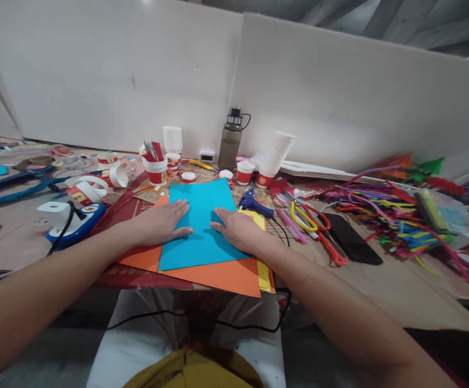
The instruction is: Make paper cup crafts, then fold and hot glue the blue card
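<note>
A blue sheet of paper (202,237) lies in front of me on top of orange paper (226,275), with yellow paper (263,276) showing at the right side. My left hand (163,221) rests flat on the blue sheet's left edge, fingers stretched out. On the right part of the same sheet, my right hand (234,229) lies with its fingers extended. Neither hand grips anything. Just beyond the right hand is a blue hot glue gun (254,203).
Paper cups (155,171), a stacked cup tower (277,156) and a water bottle (231,140) stand along the back. Rightward lie yellow-handled scissors (303,216), a phone (349,240) and colourful pipe cleaners (391,210). A blue-and-white device (78,223) sits at left.
</note>
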Demonstrator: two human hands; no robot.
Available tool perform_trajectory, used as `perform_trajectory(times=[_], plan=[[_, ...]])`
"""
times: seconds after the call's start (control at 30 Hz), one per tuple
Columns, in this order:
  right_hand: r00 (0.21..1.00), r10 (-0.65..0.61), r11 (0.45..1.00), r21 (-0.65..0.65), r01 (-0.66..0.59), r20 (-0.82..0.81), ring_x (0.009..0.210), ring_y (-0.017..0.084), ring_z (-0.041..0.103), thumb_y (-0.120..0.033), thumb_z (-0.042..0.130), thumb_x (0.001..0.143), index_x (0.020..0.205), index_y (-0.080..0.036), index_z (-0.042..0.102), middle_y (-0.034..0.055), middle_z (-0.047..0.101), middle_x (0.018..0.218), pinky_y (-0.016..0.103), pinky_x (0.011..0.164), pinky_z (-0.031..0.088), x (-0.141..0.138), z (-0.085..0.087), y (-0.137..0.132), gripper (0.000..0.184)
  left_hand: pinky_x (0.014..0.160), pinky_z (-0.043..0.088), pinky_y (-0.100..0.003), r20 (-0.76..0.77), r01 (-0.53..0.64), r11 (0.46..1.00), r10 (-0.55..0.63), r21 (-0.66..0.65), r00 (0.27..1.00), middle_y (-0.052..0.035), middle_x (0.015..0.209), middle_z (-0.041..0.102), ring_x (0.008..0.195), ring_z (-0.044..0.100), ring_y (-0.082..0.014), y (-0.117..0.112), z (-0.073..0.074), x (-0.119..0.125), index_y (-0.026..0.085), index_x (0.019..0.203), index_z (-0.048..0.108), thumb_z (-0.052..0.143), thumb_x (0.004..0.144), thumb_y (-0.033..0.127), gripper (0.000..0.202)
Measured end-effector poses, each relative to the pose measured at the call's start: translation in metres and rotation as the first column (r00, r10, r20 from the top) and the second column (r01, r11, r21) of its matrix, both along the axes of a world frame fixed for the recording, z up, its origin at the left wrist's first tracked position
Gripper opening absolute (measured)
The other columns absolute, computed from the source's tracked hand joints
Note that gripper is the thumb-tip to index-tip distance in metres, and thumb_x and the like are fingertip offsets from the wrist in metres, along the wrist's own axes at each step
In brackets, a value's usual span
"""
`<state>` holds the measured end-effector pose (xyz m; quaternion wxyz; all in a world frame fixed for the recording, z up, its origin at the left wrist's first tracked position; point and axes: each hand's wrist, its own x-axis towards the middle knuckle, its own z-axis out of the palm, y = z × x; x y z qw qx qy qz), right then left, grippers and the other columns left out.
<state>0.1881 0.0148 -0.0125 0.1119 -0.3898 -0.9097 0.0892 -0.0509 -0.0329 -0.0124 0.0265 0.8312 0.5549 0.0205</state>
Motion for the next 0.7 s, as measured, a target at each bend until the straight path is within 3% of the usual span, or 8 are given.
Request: perform_trajectory(times=[0.1, 0.2, 0.43, 0.5, 0.6, 0.7], plan=[[0.949, -0.087, 0.994, 0.042, 0.105, -0.304, 0.089, 0.021, 0.060, -0.036, 0.052, 0.086, 0.102, -0.016, 0.059, 0.0106, 0.066, 0.098, 0.031, 0.076, 0.045, 0.005, 0.006, 0.005, 0.027, 0.095, 0.038, -0.043, 0.022, -0.071, 0.996, 0.069, 0.063, 0.997, -0.0172, 0.131, 0.052, 0.116, 0.051, -0.0335, 0.005, 0.007, 0.000, 0.014, 0.121, 0.057, 0.031, 0.083, 0.067, 0.071], [0.830, -0.100, 0.991, 0.024, 0.135, -0.548, 0.070, 0.015, 0.056, -0.032, 0.060, 0.079, 0.079, -0.017, 0.059, 0.0043, 0.063, 0.077, 0.026, 0.063, 0.043, 0.008, 0.012, 0.012, 0.016, 0.091, 0.040, -0.041, 0.084, -0.054, 0.987, 0.042, 0.152, 0.996, -0.0121, 0.113, 0.064, 0.106, 0.057, -0.0299, 0.011, 0.016, 0.009, 0.018, 0.104, 0.066, 0.035, 0.085, 0.060, 0.055], [0.749, -0.145, 0.984, -0.174, 0.040, -0.647, 0.061, 0.012, 0.053, -0.029, 0.059, 0.077, 0.071, -0.017, 0.061, 0.0001, 0.059, 0.064, 0.026, 0.060, 0.041, 0.015, 0.013, 0.022, 0.014, 0.088, 0.042, -0.037, 0.260, -0.006, 0.977, -0.052, 0.215, 0.964, -0.0109, 0.110, 0.065, 0.103, 0.057, -0.0269, 0.025, 0.026, 0.052, 0.016, 0.104, 0.065, 0.046, 0.085, 0.049, 0.043], [0.697, -0.166, 0.970, -0.244, -0.013, -0.697, 0.059, 0.012, 0.053, -0.028, 0.058, 0.076, 0.072, -0.016, 0.060, -0.0004, 0.058, 0.063, 0.026, 0.059, 0.043, 0.014, 0.011, 0.024, 0.013, 0.084, 0.044, -0.034, 0.418, -0.030, 0.977, -0.062, 0.210, 0.906, -0.0095, 0.105, 0.067, 0.097, 0.060, -0.0239, 0.029, 0.025, 0.060, 0.016, 0.101, 0.066, 0.049, 0.085, 0.043, 0.036], [0.594, -0.220, 0.906, -0.388, -0.171, -0.774, 0.060, 0.012, 0.055, -0.030, 0.058, 0.074, 0.075, -0.016, 0.059, 0.0000, 0.059, 0.065, 0.027, 0.059, 0.047, 0.009, 0.009, 0.022, 0.014, 0.074, 0.046, -0.030, 0.669, -0.088, 0.985, -0.035, 0.149, 0.742, -0.0064, 0.093, 0.069, 0.083, 0.062, -0.0188, 0.029, 0.024, 0.066, 0.017, 0.093, 0.066, 0.050, 0.084, 0.036, 0.027], [0.584, -0.233, 0.812, -0.486, -0.324, -0.777, 0.068, 0.013, 0.059, -0.033, 0.058, 0.075, 0.079, -0.015, 0.061, 0.0019, 0.062, 0.070, 0.027, 0.061, 0.049, 0.002, 0.010, 0.015, 0.018, 0.066, 0.045, -0.027, 0.772, -0.070, 0.995, -0.007, 0.067, 0.635, -0.0035, 0.079, 0.067, 0.072, 0.060, -0.0159, 0.023, 0.022, 0.066, 0.017, 0.082, 0.064, 0.050, 0.084, 0.037, 0.025]])
